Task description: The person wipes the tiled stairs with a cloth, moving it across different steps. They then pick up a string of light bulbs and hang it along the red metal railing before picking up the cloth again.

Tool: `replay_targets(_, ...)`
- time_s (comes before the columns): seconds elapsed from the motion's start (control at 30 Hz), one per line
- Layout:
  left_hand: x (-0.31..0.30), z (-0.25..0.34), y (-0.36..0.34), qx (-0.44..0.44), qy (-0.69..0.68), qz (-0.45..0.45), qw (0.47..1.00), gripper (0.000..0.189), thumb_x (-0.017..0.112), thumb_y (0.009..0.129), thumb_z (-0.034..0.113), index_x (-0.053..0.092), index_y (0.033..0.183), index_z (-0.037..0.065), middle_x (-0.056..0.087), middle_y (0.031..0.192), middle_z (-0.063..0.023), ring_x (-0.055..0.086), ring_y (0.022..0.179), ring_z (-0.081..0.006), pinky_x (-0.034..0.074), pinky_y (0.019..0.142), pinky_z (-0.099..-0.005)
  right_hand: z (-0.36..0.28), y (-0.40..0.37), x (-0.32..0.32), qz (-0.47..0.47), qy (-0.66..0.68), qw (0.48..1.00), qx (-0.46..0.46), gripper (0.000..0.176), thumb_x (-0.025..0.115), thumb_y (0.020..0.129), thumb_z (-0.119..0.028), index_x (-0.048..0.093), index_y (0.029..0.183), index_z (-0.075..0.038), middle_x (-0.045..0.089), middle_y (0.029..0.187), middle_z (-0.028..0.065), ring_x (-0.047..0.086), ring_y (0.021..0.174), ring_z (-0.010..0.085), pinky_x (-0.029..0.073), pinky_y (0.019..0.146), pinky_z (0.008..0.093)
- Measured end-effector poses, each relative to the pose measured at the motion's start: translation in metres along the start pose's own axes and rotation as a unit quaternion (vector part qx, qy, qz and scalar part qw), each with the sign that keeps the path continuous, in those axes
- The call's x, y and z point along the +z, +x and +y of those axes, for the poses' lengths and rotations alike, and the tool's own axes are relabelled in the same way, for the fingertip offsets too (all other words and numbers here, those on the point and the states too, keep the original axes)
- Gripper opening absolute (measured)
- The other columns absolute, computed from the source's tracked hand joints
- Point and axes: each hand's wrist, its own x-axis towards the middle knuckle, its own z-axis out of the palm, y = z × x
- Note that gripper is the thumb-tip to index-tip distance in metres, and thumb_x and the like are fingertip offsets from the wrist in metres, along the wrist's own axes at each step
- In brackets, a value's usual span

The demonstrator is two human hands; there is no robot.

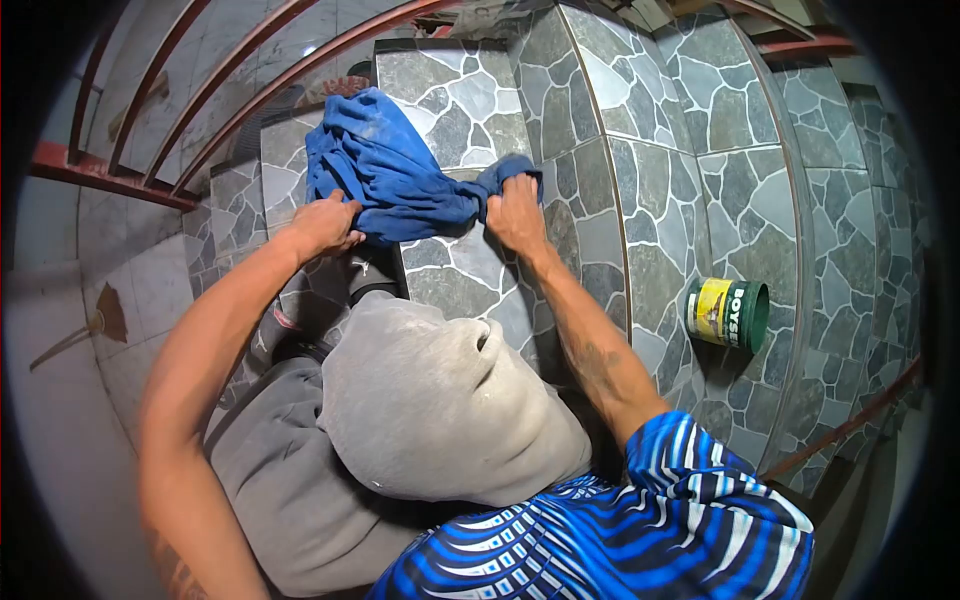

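Note:
A crumpled blue cloth [385, 165] lies on a stone-patterned tiled stair step [455, 95]. My left hand [325, 225] grips the cloth's lower left edge. My right hand [515, 212] holds the cloth's right end, bunched against the tile. The stretch of cloth between both hands is pulled taut and twisted. My knees in grey trousers [430, 400] fill the lower middle of the view, and my blue striped shirt [620, 530] shows at the bottom.
A green and yellow can [727, 314] lies on its side on the tiles to the right. Red metal railing bars [200, 90] run along the upper left. Pale floor tiles [90, 320] lie beyond the railing at left.

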Motion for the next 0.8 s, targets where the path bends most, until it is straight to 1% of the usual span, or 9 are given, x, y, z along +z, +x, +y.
replay_targets(0.03,0.001,0.001,0.003,0.005,-0.007,0.006,1.000,0.043,0.070,0.089,0.034,0.061,0.122,0.007,0.059,0.112,-0.0249,0.066,0.095,-0.0433,0.054,0.083,-0.0511,-0.015,-0.015,-0.009,-0.021,0.035,0.999,0.034,0.035,0.054,0.079,-0.018,0.056,0.095,0.013,0.054,0.101,0.0318,0.050,0.101,0.0466,0.037,0.100,0.0547)
replay_targets(0.1,0.003,-0.001,0.007,0.018,-0.003,0.012,1.000,0.030,0.068,0.091,0.032,0.067,0.110,0.008,0.060,0.107,-0.0230,0.066,0.093,-0.0421,0.054,0.082,-0.0507,-0.043,-0.057,-0.014,0.013,0.002,0.999,-0.039,0.042,0.057,0.077,-0.018,0.057,0.103,0.014,0.054,0.106,0.0326,0.050,0.107,0.0474,0.033,0.108,0.0555)
replay_targets(0.17,0.003,-0.006,0.007,0.034,0.020,0.009,0.999,0.024,0.065,0.092,0.030,0.069,0.100,0.008,0.062,0.103,-0.0216,0.066,0.092,-0.0415,0.054,0.082,-0.0504,-0.058,-0.081,-0.027,-0.055,0.046,0.997,-0.019,0.046,0.059,0.076,-0.018,0.056,0.108,0.015,0.053,0.110,0.0327,0.049,0.112,0.0473,0.029,0.112,0.0561)
replay_targets(0.33,0.004,-0.009,-0.016,0.102,0.014,-0.011,0.995,0.018,0.065,0.090,0.024,0.065,0.088,0.006,0.063,0.089,-0.0192,0.063,0.086,-0.0404,0.052,0.076,-0.0516,-0.004,-0.001,0.003,-0.065,-0.072,0.995,0.007,0.044,0.052,0.083,-0.027,0.065,0.096,0.013,0.060,0.098,0.0300,0.055,0.102,0.0439,0.034,0.105,0.0524)
replay_targets(0.4,-0.010,0.008,-0.029,0.115,0.003,-0.040,0.993,0.018,0.065,0.090,0.023,0.065,0.089,0.006,0.062,0.089,-0.0193,0.062,0.088,-0.0404,0.052,0.076,-0.0513,-0.004,0.021,-0.002,-0.114,-0.058,0.989,0.074,0.047,0.052,0.084,-0.029,0.066,0.098,0.015,0.061,0.102,0.0318,0.055,0.100,0.0418,0.035,0.103,0.0501)
replay_targets(0.5,-0.028,0.027,-0.052,0.080,0.047,-0.036,0.995,0.019,0.066,0.089,0.022,0.066,0.097,0.005,0.063,0.098,-0.0199,0.064,0.092,-0.0404,0.053,0.080,-0.0496,-0.038,-0.032,-0.007,-0.029,-0.090,0.992,0.083,0.051,0.053,0.083,-0.029,0.065,0.102,0.016,0.060,0.109,0.0343,0.053,0.105,0.0425,0.034,0.104,0.0497)
replay_targets(0.57,-0.058,0.039,-0.075,0.061,0.040,-0.046,0.996,0.023,0.067,0.089,0.021,0.066,0.107,0.006,0.063,0.108,-0.0194,0.065,0.097,-0.0398,0.053,0.084,-0.0482,-0.052,-0.051,-0.033,-0.173,-0.081,0.975,0.117,0.053,0.053,0.083,-0.030,0.064,0.106,0.017,0.058,0.114,0.0362,0.051,0.112,0.0450,0.033,0.106,0.0509)
replay_targets(0.63,-0.077,0.036,-0.093,0.024,0.020,-0.014,0.999,0.026,0.067,0.090,0.021,0.066,0.112,0.007,0.062,0.112,-0.0187,0.064,0.100,-0.0398,0.053,0.085,-0.0476,-0.043,-0.032,-0.024,-0.089,-0.153,0.981,0.083,0.054,0.054,0.082,-0.033,0.068,0.102,0.015,0.059,0.113,0.0341,0.051,0.113,0.0439,0.035,0.103,0.0519)
replay_targets(0.8,-0.146,0.080,-0.145,-0.033,0.047,0.064,0.996,0.030,0.067,0.093,0.021,0.063,0.118,0.006,0.061,0.116,-0.0170,0.064,0.101,-0.0387,0.053,0.086,-0.0462,-0.033,0.013,-0.033,-0.150,-0.086,0.972,0.157,0.056,0.056,0.084,-0.039,0.070,0.101,0.012,0.058,0.120,0.0296,0.051,0.115,0.0423,0.038,0.100,0.0519)
